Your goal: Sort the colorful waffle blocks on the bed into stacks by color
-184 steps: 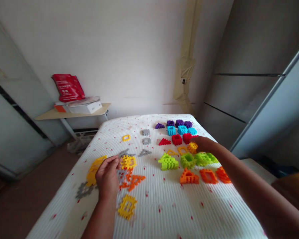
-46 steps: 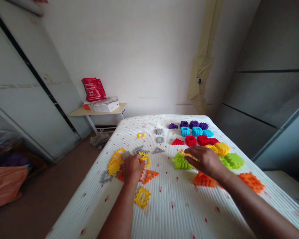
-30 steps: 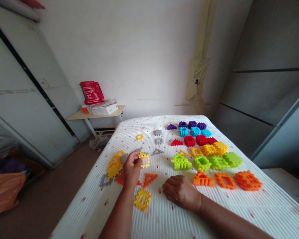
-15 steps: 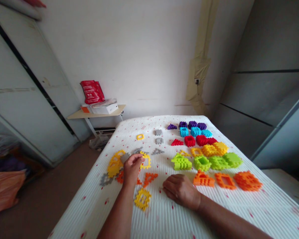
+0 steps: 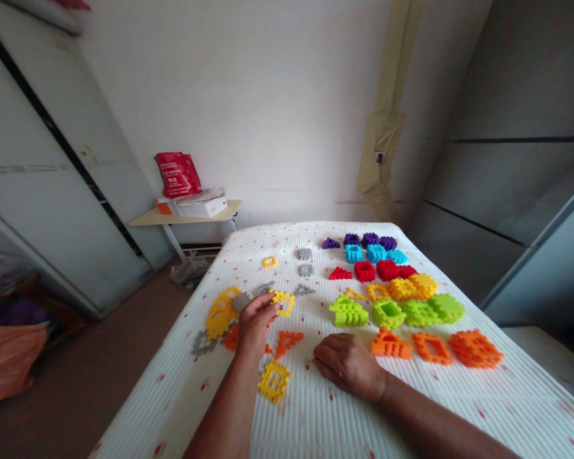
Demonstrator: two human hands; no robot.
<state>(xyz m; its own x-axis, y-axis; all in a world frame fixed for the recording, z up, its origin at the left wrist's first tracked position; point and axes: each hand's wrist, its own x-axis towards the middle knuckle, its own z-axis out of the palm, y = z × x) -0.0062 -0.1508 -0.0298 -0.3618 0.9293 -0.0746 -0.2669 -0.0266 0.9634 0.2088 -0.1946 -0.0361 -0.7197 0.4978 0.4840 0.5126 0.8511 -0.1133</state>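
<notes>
Holding yellow frame (image 5: 282,296) by one side, gripped between thumb and fingers of left hand (image 5: 256,324), just beyond orange triangle (image 5: 283,345). Showing its hollow middle and toothed rim. Resting right hand (image 5: 347,364) on white cover (image 5: 344,421), right of orange triangle and a little nearer. Curling those fingers palm-down; cannot tell about full closure, or about anything underneath (palm hidden).

Noting around orange triangle: to the left, a jumble with yellow pieces (image 5: 220,317) and grey pieces (image 5: 203,344); on the near side, yellow tile (image 5: 273,391); well beyond, grey squares (image 5: 305,254). To the right, running from level with it to far beyond: orange row (image 5: 476,349), lime row (image 5: 349,312), yellow row (image 5: 405,288), red row (image 5: 387,268), blue row (image 5: 375,253), purple row (image 5: 370,240).

To handle well: pinch one edge only, leave hollow and teeth in sight, compare outline with yellow row. Lift clear of jumble; likely to snag on teeth otherwise. Avoid brushing lime row in any reach across.

Seeing white lettering on red bag (image 5: 175,173), far beyond orange triangle to the left; too small to read. Unable to make out any brand on white box (image 5: 213,206) near it.
</notes>
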